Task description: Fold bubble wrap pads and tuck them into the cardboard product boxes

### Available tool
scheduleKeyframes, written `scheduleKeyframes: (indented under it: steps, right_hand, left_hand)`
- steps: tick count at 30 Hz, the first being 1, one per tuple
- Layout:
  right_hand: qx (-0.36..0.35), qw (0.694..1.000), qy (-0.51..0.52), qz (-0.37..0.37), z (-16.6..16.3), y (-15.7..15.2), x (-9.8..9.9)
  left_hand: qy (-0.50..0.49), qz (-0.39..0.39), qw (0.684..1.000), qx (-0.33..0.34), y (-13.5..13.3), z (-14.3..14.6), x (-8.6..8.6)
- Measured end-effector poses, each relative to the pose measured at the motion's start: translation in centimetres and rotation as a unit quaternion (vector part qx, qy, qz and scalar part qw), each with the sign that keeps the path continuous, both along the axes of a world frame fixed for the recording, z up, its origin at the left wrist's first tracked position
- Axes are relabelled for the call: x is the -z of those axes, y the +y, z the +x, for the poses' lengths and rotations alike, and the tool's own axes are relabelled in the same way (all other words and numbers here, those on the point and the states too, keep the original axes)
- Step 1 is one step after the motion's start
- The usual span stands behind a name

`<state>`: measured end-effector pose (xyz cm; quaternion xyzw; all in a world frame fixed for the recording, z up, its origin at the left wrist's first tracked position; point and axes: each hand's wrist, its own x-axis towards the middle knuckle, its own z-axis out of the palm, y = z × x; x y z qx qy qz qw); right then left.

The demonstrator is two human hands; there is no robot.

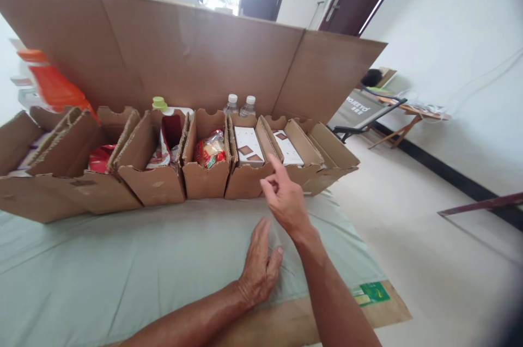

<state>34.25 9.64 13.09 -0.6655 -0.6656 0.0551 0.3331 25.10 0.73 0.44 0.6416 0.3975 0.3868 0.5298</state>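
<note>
My left hand (261,265) rests on the pale green cloth (171,260), its fingers stretched out and the thumb apart, holding nothing. Above and to the right of it, my right hand (286,194) is raised with the index finger extended and the other fingers curled; nothing shows in it. That fingertip is in front of a cardboard bin (249,181) containing a white box (247,140). To the right, another white box (287,146) stands in its own bin. Left of these, a bin (206,182) holds a red and clear food packet (211,148).
Further left, more cardboard bins (153,186) contain red packets (101,158). Behind the row stand an orange bottle (59,85), a green-capped container (159,103), two clear bottles (232,103) and a tall cardboard panel (196,53). A folding chair (363,113) is at the right.
</note>
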Motion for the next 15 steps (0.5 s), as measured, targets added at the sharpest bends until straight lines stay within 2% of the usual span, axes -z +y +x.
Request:
scheduleKeyframes:
  steps: [3, 6, 10, 13, 15]
  right_hand:
    - [0.004, 0.993, -0.100, -0.055, -1.8, 1.6, -1.9]
    - [0.009, 0.993, -0.108, -0.042, -2.1, -0.3, -2.1]
    - [-0.029, 0.994, -0.104, -0.018, -0.5, -9.0, -1.9]
    - [-0.061, 0.995, -0.076, 0.035, 2.9, -16.4, -1.3]
    - [-0.030, 0.997, -0.054, 0.049, 5.8, -20.3, -0.4]
  left_hand:
    - [0.006, -0.001, 1.000, -0.004, -1.3, -1.5, -0.6]
    - [0.002, 0.009, 1.000, -0.017, -3.0, -4.6, -1.0]
    - [0.006, 0.053, 0.994, -0.092, -4.5, -10.3, -1.2]
    - [0.019, 0.075, 0.983, -0.167, -5.0, -13.6, -1.4]
    - [0.020, 0.072, 0.979, -0.189, -4.9, -14.7, -1.9]
